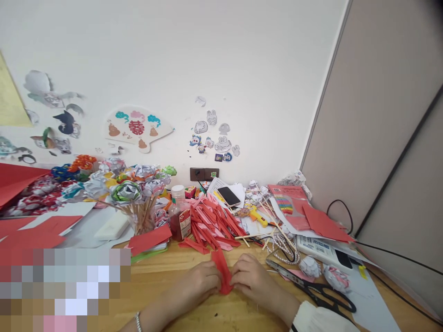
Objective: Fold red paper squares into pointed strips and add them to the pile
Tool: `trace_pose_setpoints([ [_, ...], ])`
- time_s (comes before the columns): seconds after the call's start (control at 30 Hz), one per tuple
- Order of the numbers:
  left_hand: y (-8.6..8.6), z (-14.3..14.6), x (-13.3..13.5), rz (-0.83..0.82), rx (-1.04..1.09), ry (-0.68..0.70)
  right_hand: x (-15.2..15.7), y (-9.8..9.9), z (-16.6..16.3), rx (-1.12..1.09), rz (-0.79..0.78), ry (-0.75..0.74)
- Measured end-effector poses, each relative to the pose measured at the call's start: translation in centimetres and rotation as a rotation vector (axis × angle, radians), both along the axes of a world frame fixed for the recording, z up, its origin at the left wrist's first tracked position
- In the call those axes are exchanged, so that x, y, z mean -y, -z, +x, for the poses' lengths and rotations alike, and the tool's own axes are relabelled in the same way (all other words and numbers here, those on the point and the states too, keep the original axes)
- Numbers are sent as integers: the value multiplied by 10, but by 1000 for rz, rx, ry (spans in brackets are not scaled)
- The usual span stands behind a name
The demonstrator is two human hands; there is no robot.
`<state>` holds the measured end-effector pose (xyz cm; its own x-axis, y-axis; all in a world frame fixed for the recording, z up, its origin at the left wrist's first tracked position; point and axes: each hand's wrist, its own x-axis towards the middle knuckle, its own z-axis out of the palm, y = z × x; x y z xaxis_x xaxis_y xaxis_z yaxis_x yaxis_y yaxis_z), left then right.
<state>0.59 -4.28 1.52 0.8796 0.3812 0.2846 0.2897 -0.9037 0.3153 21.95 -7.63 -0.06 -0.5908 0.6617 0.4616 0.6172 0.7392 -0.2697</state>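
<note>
A narrow folded strip of red paper point(222, 273) stands between my two hands, low over the wooden table point(180, 309). My left hand point(204, 281) pinches its left edge, fingers closed. From the other side, my right hand point(249, 279) grips the right edge with thumb and fingertips. Just beyond the hands lies a heap of folded red and pink paper strips point(212, 221). Black-handled scissors point(316, 290) rest to the right of my right hand, blades pointing toward the heap.
A glass jar point(176, 212) and a bundle of wooden sticks point(141, 216) stand behind on the left. Crumpled paper flowers point(126, 191) pile up along the wall. A phone point(229, 196), a yellow glue gun point(259, 216), a string of beads point(282, 249) and red sheets point(323, 221) crowd the right.
</note>
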Motion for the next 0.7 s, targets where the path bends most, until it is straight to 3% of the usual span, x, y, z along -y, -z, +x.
trace_pose_setpoints([
  [0.17,3,1,-2,-105,38,-48,1,-9,1,14,-92,12],
  [0.33,6,6,-5,-180,96,-128,-14,1,-2,-41,-190,-41],
  [0.47,11,11,-7,-197,124,-196,-22,12,-4,-109,-272,44],
  [0.7,14,18,-4,-186,149,-298,-17,10,-13,-162,-316,186],
])
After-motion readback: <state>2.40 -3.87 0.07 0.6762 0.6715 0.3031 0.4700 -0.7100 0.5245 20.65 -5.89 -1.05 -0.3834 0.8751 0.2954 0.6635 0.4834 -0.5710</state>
